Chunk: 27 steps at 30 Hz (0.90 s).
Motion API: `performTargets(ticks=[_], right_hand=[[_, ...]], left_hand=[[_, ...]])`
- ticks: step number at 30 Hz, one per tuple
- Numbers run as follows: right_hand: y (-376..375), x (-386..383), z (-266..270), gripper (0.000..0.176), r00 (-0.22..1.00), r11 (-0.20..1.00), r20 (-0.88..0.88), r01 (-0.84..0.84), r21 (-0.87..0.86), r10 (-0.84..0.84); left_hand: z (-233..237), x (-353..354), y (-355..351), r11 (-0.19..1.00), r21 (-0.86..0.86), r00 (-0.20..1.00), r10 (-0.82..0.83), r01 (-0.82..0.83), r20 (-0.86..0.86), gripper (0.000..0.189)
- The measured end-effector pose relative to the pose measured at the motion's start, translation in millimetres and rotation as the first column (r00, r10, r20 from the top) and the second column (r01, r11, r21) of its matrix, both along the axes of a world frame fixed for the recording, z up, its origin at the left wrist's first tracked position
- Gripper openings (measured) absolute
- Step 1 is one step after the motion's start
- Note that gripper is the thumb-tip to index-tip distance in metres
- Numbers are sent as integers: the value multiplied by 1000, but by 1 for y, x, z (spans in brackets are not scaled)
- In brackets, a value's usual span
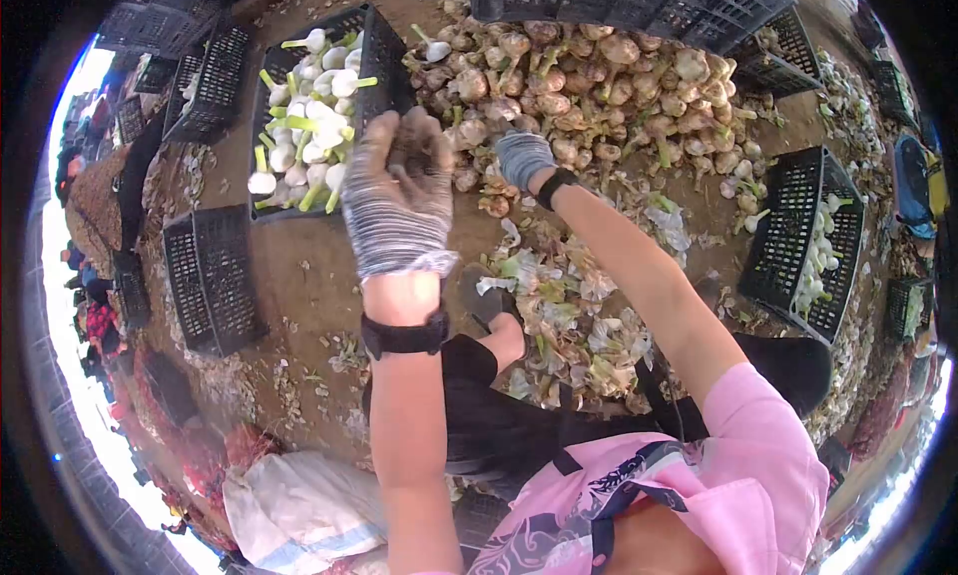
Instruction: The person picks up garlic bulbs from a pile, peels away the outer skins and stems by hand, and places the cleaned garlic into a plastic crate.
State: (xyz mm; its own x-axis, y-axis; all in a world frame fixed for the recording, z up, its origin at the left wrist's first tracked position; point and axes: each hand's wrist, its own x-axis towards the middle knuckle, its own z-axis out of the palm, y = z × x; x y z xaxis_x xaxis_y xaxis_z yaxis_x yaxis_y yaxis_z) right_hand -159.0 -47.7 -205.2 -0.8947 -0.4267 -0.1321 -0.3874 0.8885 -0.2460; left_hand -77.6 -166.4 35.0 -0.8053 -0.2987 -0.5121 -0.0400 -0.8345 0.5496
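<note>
My left hand [402,181], in a striped grey glove with a dirty palm, is raised beside a black crate [384,61] of white peeled garlic bulbs [317,106]. Its fingers are apart and curve upward, with nothing visible in the palm. At the near left edge of the brown garlic pile [599,76] is my right hand [524,159], also gloved. Its fingers reach down at the bulbs, and their tips are hidden, so any grip cannot be made out. One white bulb [435,49] with a green stem lies between crate and pile.
Loose garlic skins [589,316] cover the ground before my legs. An upright black crate [213,281] stands at left, another with white bulbs [806,241] at right. A large black crate [629,4] stands behind the pile. A white sack [299,510] lies at lower left.
</note>
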Motion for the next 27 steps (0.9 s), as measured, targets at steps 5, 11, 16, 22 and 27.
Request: performTargets(ticks=[5,11,16,22,27], right_hand=[[37,1,-13,14,957,994,268,100,38,-107],[107,64,35,26,563,-14,826,826,-563,-39],[124,99,67,32,778,-247,629,609,-754,-1],[155,132,135,36,780,-60,621,618,-784,-79],[174,139,154,27,961,785,-215,5,-619,-176]], left_hand=[[-1,4,11,998,-10,997,-61,61,39,13],[-26,13,33,966,-98,971,-240,238,-10,22],[-71,35,88,161,-924,776,-603,346,185,74],[-55,58,116,461,-758,656,-753,460,-60,62],[-41,64,115,513,-737,548,-804,441,-231,65]])
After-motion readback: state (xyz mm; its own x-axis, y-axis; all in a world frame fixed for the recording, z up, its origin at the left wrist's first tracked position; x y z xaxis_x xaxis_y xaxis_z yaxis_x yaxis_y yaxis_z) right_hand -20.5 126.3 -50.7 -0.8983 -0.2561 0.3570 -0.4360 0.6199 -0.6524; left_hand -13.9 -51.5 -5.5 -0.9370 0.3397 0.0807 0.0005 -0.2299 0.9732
